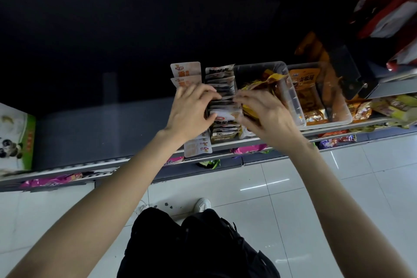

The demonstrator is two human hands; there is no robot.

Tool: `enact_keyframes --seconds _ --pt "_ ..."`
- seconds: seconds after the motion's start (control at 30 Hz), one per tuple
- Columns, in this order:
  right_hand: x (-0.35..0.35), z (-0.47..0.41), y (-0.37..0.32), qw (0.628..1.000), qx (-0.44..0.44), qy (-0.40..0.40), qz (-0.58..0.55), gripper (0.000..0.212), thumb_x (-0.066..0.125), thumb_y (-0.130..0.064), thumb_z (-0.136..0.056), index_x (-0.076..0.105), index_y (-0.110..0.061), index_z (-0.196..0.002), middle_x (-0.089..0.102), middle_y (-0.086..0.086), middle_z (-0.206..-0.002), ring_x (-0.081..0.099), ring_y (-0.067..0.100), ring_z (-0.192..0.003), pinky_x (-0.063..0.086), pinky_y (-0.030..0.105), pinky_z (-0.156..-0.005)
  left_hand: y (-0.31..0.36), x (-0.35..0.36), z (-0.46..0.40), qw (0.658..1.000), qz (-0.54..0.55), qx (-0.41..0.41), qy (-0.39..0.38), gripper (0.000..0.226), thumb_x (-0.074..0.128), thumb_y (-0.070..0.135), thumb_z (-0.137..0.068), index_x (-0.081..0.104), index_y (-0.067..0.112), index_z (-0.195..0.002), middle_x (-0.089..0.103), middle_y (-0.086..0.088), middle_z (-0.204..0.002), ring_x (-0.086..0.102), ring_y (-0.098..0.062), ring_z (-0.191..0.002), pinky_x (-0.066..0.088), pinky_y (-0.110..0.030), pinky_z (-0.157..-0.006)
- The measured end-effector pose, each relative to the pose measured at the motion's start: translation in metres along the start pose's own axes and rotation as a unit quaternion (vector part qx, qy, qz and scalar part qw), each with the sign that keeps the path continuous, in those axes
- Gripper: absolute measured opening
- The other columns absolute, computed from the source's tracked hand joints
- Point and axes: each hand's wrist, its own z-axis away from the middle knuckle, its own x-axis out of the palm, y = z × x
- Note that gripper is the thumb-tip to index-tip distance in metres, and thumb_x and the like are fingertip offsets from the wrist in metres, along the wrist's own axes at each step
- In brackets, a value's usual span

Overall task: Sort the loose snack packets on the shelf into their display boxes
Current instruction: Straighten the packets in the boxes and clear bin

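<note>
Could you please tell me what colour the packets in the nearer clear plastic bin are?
Yellow-orange foil packets, seen best in the head view.

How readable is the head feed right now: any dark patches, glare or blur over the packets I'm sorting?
Head view: the shelf's back and upper left are almost black; the row of white packets is lit but soft, print unreadable; the right hand is motion-smeared at the fingers, the left hand sharper; bright streaks of glare on the floor tiles; wide-angle bending curves the shelf edge.

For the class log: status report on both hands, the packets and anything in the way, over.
Left hand and right hand both on the row of white packets in its display box. Yellow packets in clear bin beside. Nothing blocking.
</note>
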Motion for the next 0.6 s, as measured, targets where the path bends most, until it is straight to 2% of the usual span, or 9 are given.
enact_keyframes --seconds 0.1,0.17,0.23,0.33,0.4,0.47,0.53,0.6 --pt "0.03 0.021 -0.016 0.982 -0.008 -0.087 0.168 0.076 0.021 -0.059 -0.096 0.016 -0.005 -0.148 0.016 0.013 -0.156 0.012 0.025 -0.145 0.019 0.049 -0.116 0.009 0.009 0.014 0.994 -0.056 0.065 -0.063 0.049 0.042 0.038 -0.096 0.044 0.015 -0.139 0.044 -0.002 -0.144 0.038 -0.019 -0.135 0.005 -0.043 -0.116" --pt "0.046 0.017 -0.018 0.975 0.025 -0.09 0.2 0.079 0.017 -0.058 -0.096 0.012 0.0 -0.148 0.013 0.017 -0.156 0.01 0.028 -0.145 0.018 0.052 -0.115 0.014 0.013 0.023 0.991 -0.075 0.071 -0.091 0.052 0.024 0.037 -0.1 0.037 0.01 -0.142 0.041 -0.005 -0.146 0.034 -0.019 -0.138 0.0 -0.044 -0.117" --pt "0.052 0.004 -0.013 0.971 0.048 -0.081 0.221 0.078 0.015 -0.057 -0.095 0.013 0.002 -0.147 0.014 0.019 -0.155 0.011 0.03 -0.145 0.016 0.053 -0.116 0.017 0.013 0.027 0.992 -0.071 0.053 -0.089 0.056 0.017 0.039 -0.1 0.034 0.007 -0.143 0.039 -0.008 -0.147 0.031 -0.02 -0.139 0.0 -0.042 -0.116" --pt "0.053 -0.015 -0.007 0.965 0.08 -0.093 0.231 0.08 0.024 -0.057 -0.093 0.01 0.0 -0.148 0.012 0.017 -0.156 0.008 0.029 -0.145 0.011 0.053 -0.116 0.027 0.008 0.03 0.994 -0.071 0.034 -0.074 0.058 0.024 0.042 -0.1 0.03 0.005 -0.144 0.03 -0.011 -0.151 0.025 -0.021 -0.142 -0.002 -0.038 -0.118" --pt "0.056 -0.018 -0.009 0.973 0.094 -0.078 0.196 0.079 0.028 -0.056 -0.093 0.013 -0.001 -0.148 0.015 0.016 -0.156 0.01 0.028 -0.145 0.01 0.052 -0.115 0.033 0.01 0.032 0.993 -0.073 0.029 -0.083 0.059 0.032 0.037 -0.1 0.02 0.004 -0.148 0.015 -0.012 -0.156 0.012 -0.021 -0.145 -0.009 -0.033 -0.116" --pt "0.058 -0.012 -0.011 0.986 0.08 -0.042 0.143 0.077 0.043 -0.051 -0.094 0.019 -0.001 -0.147 0.019 0.016 -0.155 0.013 0.028 -0.144 0.009 0.049 -0.115 0.037 0.013 0.032 0.992 -0.078 0.014 -0.096 0.062 0.034 0.032 -0.099 0.01 0.005 -0.149 0.002 -0.012 -0.158 0.002 -0.021 -0.146 -0.012 -0.033 -0.115" --pt "0.058 0.001 -0.012 0.99 0.109 0.001 0.089 0.076 0.055 -0.041 -0.092 0.021 -0.002 -0.147 0.021 0.015 -0.154 0.014 0.027 -0.144 0.008 0.044 -0.116 0.038 0.013 0.026 0.991 -0.101 0.006 -0.09 0.061 0.033 0.03 -0.099 0.008 0.005 -0.149 0.001 -0.013 -0.157 0.001 -0.023 -0.146 -0.01 -0.037 -0.116" --pt "0.06 0.01 -0.014 0.985 0.154 0.043 0.062 0.073 0.059 -0.031 -0.091 0.023 -0.002 -0.147 0.026 0.015 -0.153 0.019 0.027 -0.144 0.01 0.041 -0.116 0.037 0.012 0.017 0.99 -0.115 -0.007 -0.084 0.061 0.035 0.029 -0.098 0.01 0.005 -0.149 0.003 -0.013 -0.157 0.003 -0.024 -0.146 -0.008 -0.04 -0.116"
